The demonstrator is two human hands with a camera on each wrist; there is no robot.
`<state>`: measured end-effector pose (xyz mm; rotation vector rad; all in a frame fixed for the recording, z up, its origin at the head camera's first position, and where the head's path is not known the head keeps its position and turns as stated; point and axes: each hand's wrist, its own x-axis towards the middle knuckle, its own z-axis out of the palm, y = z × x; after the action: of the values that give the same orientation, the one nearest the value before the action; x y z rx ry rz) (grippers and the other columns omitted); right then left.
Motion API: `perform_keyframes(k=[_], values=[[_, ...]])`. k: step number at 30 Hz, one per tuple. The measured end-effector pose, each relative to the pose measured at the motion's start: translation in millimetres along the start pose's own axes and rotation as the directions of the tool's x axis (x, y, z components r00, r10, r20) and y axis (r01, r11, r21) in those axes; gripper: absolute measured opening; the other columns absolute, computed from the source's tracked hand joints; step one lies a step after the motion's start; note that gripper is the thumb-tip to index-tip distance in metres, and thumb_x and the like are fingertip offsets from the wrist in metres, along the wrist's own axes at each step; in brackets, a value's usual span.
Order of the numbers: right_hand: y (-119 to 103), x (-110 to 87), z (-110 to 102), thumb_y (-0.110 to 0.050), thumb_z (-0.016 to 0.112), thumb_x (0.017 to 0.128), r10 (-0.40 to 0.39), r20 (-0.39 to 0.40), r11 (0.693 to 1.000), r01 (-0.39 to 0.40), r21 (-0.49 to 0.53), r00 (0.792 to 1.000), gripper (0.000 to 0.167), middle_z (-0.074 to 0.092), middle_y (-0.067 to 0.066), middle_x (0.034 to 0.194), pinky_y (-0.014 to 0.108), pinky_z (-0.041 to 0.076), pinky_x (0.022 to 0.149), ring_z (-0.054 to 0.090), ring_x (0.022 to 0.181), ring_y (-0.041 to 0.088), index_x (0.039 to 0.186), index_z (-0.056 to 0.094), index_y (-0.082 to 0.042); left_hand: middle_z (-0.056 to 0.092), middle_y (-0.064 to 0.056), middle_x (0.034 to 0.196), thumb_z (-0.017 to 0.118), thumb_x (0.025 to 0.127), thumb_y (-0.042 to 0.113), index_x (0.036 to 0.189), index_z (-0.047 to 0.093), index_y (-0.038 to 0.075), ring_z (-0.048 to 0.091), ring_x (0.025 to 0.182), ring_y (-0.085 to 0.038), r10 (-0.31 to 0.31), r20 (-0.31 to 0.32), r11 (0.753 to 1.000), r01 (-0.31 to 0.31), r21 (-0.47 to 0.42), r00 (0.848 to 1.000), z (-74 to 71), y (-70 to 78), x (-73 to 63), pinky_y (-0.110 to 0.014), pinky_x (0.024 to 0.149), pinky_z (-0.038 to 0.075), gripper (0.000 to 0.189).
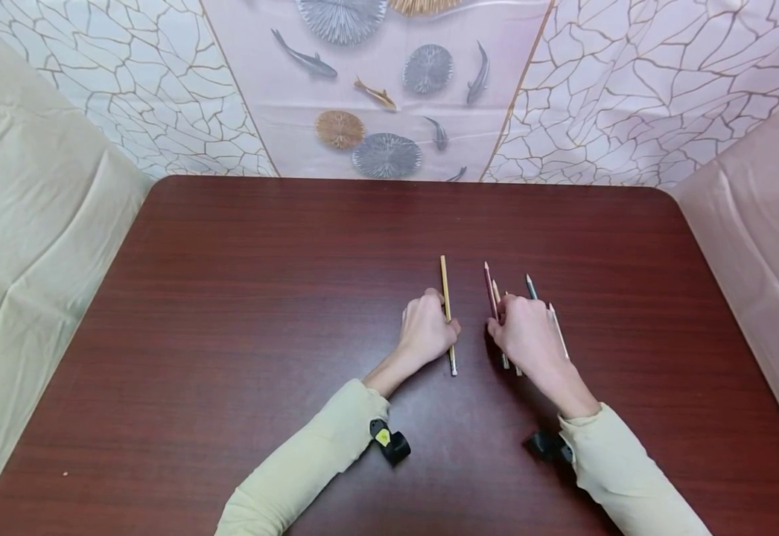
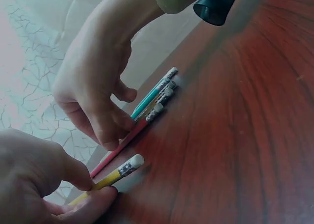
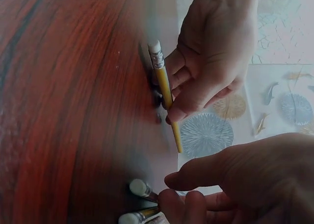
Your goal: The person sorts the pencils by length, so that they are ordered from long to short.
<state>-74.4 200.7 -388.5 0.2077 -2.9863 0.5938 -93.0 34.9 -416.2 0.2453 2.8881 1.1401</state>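
Observation:
My left hand (image 1: 426, 327) pinches a yellow pencil (image 1: 444, 279) between thumb and fingers, the white eraser end toward me. To its right, my right hand (image 1: 530, 331) is lowered over several pencils lying roughly side by side. Its thumb and fingertips are curled at a dark red pencil (image 2: 141, 127), seen in the left wrist view. Beside that lie a teal pencil (image 1: 531, 286), a white pencil (image 1: 559, 331) and a tan one (image 1: 495, 290). The right hand hides the middles of several of these. In the right wrist view, the yellow pencil (image 3: 164, 84) stands tilted in the left hand's fingers.
Both hands are over a dark red-brown wooden table (image 1: 229, 298) with rounded far corners. Behind it hangs a patterned cloth (image 1: 389, 89). Pale cloths (image 1: 21, 223) hang at the left and right. Each sleeve carries a black wrist camera (image 1: 392, 445). A tiny pale speck (image 1: 65, 473) lies at the near left.

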Motion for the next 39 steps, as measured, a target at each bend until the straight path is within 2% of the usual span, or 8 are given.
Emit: perform_keyframes(k=[5,12,18,24,32,39], values=[[-1.4,-0.9,1.8,-0.004,0.072,0.079,0.010,0.030,1.000,-0.010,-0.014,1.000,0.019,0.057,0.013,0.060,0.055,0.048,0.053,0.062,0.060,0.042,0.066,0.058,-0.005,0.070,-0.002,0.077,0.076,0.078,0.011,0.105,0.065,0.000,0.070,0.085,-0.030,-0.045,0.016,0.999,0.045,0.000,0.999,-5.1,-2.3,2.5,-0.039,0.076,0.053,0.031],[-4.9,-0.1,3.4,-0.006,0.074,0.080,0.018,0.039,0.998,-0.016,-0.056,0.999,0.030,0.059,0.019,0.063,0.057,0.049,0.055,0.063,0.065,0.048,0.060,0.051,-0.008,0.071,-0.001,0.077,0.076,0.079,0.010,0.109,0.062,0.000,0.070,0.086,-0.029,-0.059,0.028,0.998,0.060,-0.021,0.998,-11.0,-4.4,3.3,-0.039,0.077,0.052,0.035],[-6.6,0.8,6.5,-0.007,0.075,0.079,0.025,0.038,0.996,-0.022,-0.083,0.999,0.027,0.060,0.020,0.064,0.057,0.050,0.055,0.064,0.065,0.048,0.062,0.054,-0.005,0.069,0.000,0.076,0.075,0.079,0.010,0.110,0.062,0.002,0.069,0.085,-0.028,-0.071,0.044,0.997,0.071,-0.005,0.997,-16.0,-5.5,4.3,-0.039,0.077,0.052,0.035],[-10.1,1.3,6.6,-0.006,0.074,0.078,0.010,0.035,0.993,-0.006,-0.122,0.999,0.026,0.059,0.024,0.063,0.055,0.050,0.053,0.063,0.060,0.047,0.063,0.054,-0.002,0.071,0.002,0.078,0.074,0.081,0.011,0.112,0.060,0.004,0.069,0.085,-0.027,-0.087,0.067,0.996,0.089,-0.026,0.994,-17.9,-5.7,3.7,-0.039,0.076,0.052,0.035],[-12.8,2.5,6.9,-0.008,0.071,0.077,0.070,0.049,0.990,-0.063,-0.125,0.996,0.022,0.060,0.029,0.069,0.056,0.049,0.051,0.062,0.060,0.051,0.067,0.054,0.001,0.072,0.003,0.078,0.075,0.081,0.010,0.112,0.059,0.005,0.069,0.085,-0.026,-0.086,0.072,0.994,0.090,-0.059,0.994,-19.1,-6.8,2.3,-0.040,0.076,0.052,0.035],[-12.8,5.1,11.6,-0.008,0.068,0.072,0.123,0.076,0.988,-0.114,-0.104,0.990,0.018,0.059,0.028,0.071,0.056,0.049,0.051,0.061,0.061,0.049,0.068,0.052,0.000,0.071,0.004,0.078,0.074,0.080,0.009,0.112,0.059,0.005,0.068,0.083,-0.023,-0.078,0.083,0.994,0.084,-0.069,0.993,-19.5,-7.6,1.4,-0.039,0.076,0.052,0.036]])
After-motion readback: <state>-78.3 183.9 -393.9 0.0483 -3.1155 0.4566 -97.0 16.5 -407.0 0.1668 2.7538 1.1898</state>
